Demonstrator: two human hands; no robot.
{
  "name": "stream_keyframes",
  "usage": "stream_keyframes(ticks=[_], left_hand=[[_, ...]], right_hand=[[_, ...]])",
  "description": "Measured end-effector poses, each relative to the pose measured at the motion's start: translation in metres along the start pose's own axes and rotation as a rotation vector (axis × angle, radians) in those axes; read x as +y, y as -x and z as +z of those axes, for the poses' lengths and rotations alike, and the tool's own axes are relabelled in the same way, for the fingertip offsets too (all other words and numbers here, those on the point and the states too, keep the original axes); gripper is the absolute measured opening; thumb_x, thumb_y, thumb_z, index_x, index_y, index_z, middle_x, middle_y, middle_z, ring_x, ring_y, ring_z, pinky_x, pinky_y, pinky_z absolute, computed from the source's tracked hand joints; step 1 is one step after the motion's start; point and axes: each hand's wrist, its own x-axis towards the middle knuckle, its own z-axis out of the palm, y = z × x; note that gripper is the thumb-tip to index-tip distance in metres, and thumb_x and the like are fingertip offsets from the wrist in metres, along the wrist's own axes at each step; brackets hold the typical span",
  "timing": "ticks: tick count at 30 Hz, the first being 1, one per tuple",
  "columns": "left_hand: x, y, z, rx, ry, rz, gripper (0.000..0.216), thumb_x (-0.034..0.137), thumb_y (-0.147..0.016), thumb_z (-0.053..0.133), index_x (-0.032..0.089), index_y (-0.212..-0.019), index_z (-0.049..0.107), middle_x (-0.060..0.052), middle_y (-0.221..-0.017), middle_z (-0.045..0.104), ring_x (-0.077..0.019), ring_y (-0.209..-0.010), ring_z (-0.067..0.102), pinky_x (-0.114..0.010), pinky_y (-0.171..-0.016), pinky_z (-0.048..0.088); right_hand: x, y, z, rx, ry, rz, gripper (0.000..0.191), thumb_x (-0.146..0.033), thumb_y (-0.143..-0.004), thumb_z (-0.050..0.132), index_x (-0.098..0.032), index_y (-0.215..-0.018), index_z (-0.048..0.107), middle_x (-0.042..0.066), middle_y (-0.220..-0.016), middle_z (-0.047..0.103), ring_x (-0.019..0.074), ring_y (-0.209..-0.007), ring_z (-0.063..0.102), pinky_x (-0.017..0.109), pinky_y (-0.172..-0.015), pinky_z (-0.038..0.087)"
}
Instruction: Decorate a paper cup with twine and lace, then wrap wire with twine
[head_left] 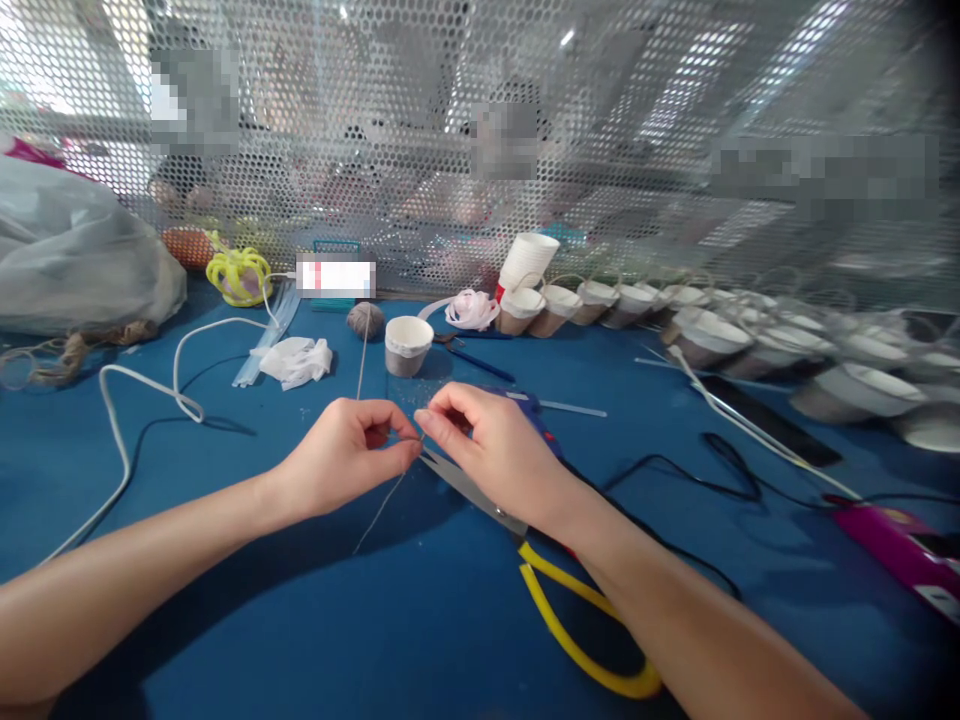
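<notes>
Thin grey yarn (362,370) runs from a grey yarn ball (365,320) toward my hands, and a loose tail hangs down below my left fingers. My left hand (330,455) pinches the yarn between thumb and forefinger. Close beside it, my right hand (499,450) also has its thumb and forefinger closed on the yarn, their tips nearly meeting the left ones. Scissors (469,490) with yellow handles lie on the table, partly under my right hand and forearm. Just beyond my hands stands a small cup (409,348), white at the rim and grey-brown below.
Several handled cups (705,335) line the back right. Behind my right hand lie a blue tool (527,405), a clear glue stick (574,409) and dark-handled pliers (480,365). White ribbon (472,310), a crumpled white piece (296,362) and a white cable (112,420) lie around.
</notes>
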Motion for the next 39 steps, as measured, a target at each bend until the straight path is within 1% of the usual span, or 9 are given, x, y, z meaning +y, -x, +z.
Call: stream_keyframes(ticks=[6,11,13,15,19,27,32,35,39], left_hand=[[-0.002,-0.0002,0.0004,0.015,0.032,-0.003,0.015,0.027,-0.069,0.055,0.013,-0.064,0.056,0.006,-0.05,0.04,-0.0055,-0.048,0.029,-0.019,-0.044,0.023],[-0.0005,-0.0037,-0.0036,-0.097,0.299,-0.078,0.014,0.026,-0.066,0.059,0.013,-0.062,0.056,0.005,-0.052,0.046,-0.0048,-0.048,0.034,-0.018,-0.046,0.027],[-0.0006,-0.0044,-0.005,-0.124,0.378,-0.11,0.016,0.028,-0.065,0.061,0.013,-0.063,0.056,0.005,-0.052,0.046,-0.0038,-0.047,0.032,-0.018,-0.043,0.023],[-0.0008,-0.0045,-0.0058,-0.136,0.42,-0.146,0.019,0.031,-0.066,0.062,0.013,-0.064,0.056,0.005,-0.051,0.044,-0.003,-0.044,0.028,-0.018,-0.041,0.018],[0.0,-0.0039,-0.0056,-0.117,0.402,-0.127,0.02,0.031,-0.066,0.062,0.012,-0.065,0.057,0.005,-0.051,0.044,-0.0036,-0.046,0.028,-0.019,-0.042,0.018],[0.0004,-0.002,-0.0042,-0.077,0.238,-0.069,0.018,0.031,-0.068,0.058,0.013,-0.067,0.057,0.006,-0.05,0.041,-0.0048,-0.046,0.029,-0.019,-0.043,0.02],[0.0,-0.0015,-0.0024,-0.07,0.21,-0.059,0.017,0.03,-0.068,0.058,0.013,-0.067,0.057,0.006,-0.05,0.042,-0.0051,-0.047,0.03,-0.019,-0.044,0.022],[0.0001,-0.0022,-0.0031,-0.076,0.262,-0.071,0.017,0.03,-0.068,0.058,0.013,-0.067,0.057,0.005,-0.054,0.046,-0.0057,-0.049,0.033,-0.02,-0.046,0.024],[0.0002,-0.0033,-0.0061,-0.098,0.375,-0.105,0.016,0.029,-0.067,0.06,0.013,-0.065,0.057,0.004,-0.055,0.048,-0.0051,-0.049,0.033,-0.02,-0.045,0.022]], right_hand=[[0.0011,0.0007,0.002,0.014,-0.04,0.022,0.024,-0.026,-0.082,0.05,-0.018,-0.06,0.044,-0.002,-0.059,0.049,0.0099,-0.054,0.042,0.024,-0.051,0.033],[0.0025,-0.0018,-0.0047,-0.166,-0.416,0.15,0.028,-0.041,-0.086,0.043,-0.017,-0.076,0.054,0.0,-0.065,0.053,0.0102,-0.057,0.048,0.023,-0.052,0.039],[0.0023,-0.0031,-0.0071,-0.218,-0.567,0.19,0.025,-0.04,-0.085,0.046,-0.017,-0.082,0.055,0.0,-0.069,0.055,0.0097,-0.059,0.05,0.023,-0.056,0.042],[0.0019,-0.0041,-0.0076,-0.238,-0.644,0.225,0.021,-0.037,-0.08,0.055,-0.017,-0.079,0.055,-0.002,-0.065,0.054,0.0087,-0.056,0.049,0.023,-0.055,0.042],[0.0023,-0.0048,-0.0054,-0.213,-0.644,0.247,0.023,-0.036,-0.073,0.063,-0.017,-0.069,0.052,-0.005,-0.057,0.049,0.0075,-0.051,0.045,0.022,-0.051,0.039],[0.0026,-0.0032,-0.0048,-0.148,-0.456,0.191,0.023,-0.036,-0.077,0.059,-0.017,-0.068,0.051,-0.005,-0.056,0.046,0.008,-0.05,0.041,0.022,-0.047,0.033],[0.0025,-0.0016,-0.0002,-0.087,-0.372,0.165,0.025,-0.038,-0.078,0.057,-0.016,-0.066,0.051,-0.004,-0.059,0.046,0.008,-0.053,0.039,0.021,-0.047,0.032],[0.0025,-0.0015,0.001,-0.095,-0.42,0.194,0.026,-0.039,-0.078,0.057,-0.016,-0.066,0.051,-0.004,-0.058,0.046,0.008,-0.052,0.04,0.022,-0.047,0.033],[0.002,-0.0027,-0.0001,-0.189,-0.636,0.214,0.021,-0.038,-0.08,0.053,-0.017,-0.081,0.055,-0.002,-0.065,0.053,0.0086,-0.055,0.048,0.022,-0.053,0.04]])
